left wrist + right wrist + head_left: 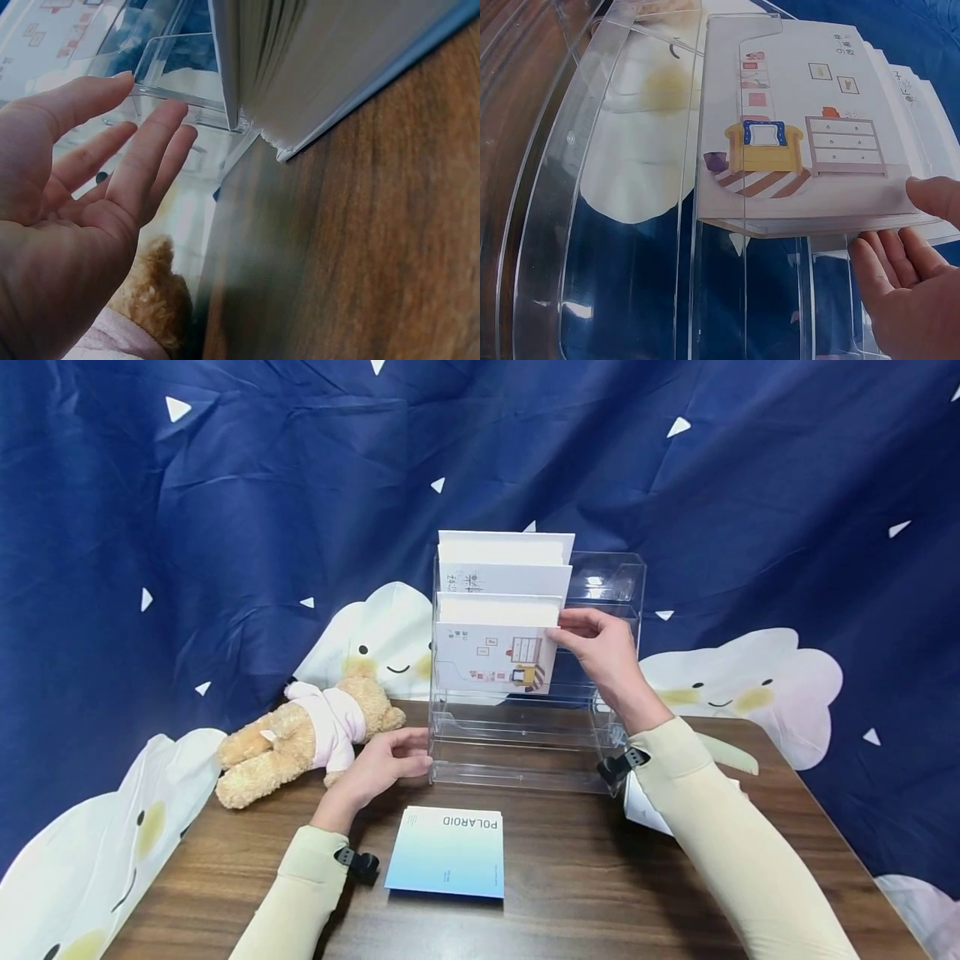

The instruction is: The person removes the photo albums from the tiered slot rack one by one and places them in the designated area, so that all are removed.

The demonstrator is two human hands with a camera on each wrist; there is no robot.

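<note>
A clear acrylic tiered rack point(517, 774) stands on the table. In its upper tiers, at the left, sit white books; the front one point(476, 652) has a cover drawn with a yellow sofa and a dresser. My right hand point(606, 652) pinches this front book by its right edge, the thumb on the cover and the fingers behind, as the right wrist view shows. My left hand point(381, 765) is at the rack's lower left side, fingers extended and holding nothing. Near it on the table lies a blue book point(450, 852) marked POLAROID, its thick pages visible in the left wrist view.
Left of the rack a teddy bear point(300, 731) in a pink top lies on its side. Partly behind my right forearm are a white object point(645, 806) and a pale green comb point(731, 754). A blue curtain point(300, 468) with cloud faces hangs behind the table.
</note>
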